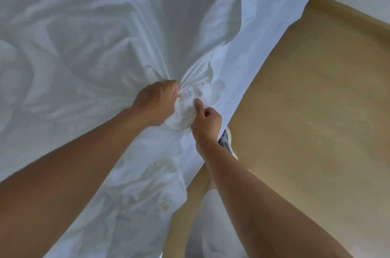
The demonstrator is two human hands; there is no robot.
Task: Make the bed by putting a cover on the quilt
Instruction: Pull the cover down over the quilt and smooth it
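white cotton everywhere: the cover [105,46] lies rumpled across the bed and spills over the near edge toward me.

left hand [157,100]: fisted tight round a gathered knot of the cover, creases fanning out from the knuckles. held hard, i judge, so the wad inside cannot slide back.

right hand [207,123]: just beside the left, on the other side of the same lump. index finger [198,106] stretched out and laid on the fabric, the other fingers curled in on a fold at the lump's lower edge. looks like a pinch; the fingertips are hidden, so i am not fully sure.

quilt: not seen bare. i take the thick lump between my hands to be a corner of it, felt through the cloth and being seated in the cover's corner.

placement: lump sits near the bed's side edge, above the tan floor [306,131], close enough for both arms to work it. my patterned shoe [225,141] shows just under the hanging hem.

stage: mid-task; cover unsmoothed, far corners out of view.
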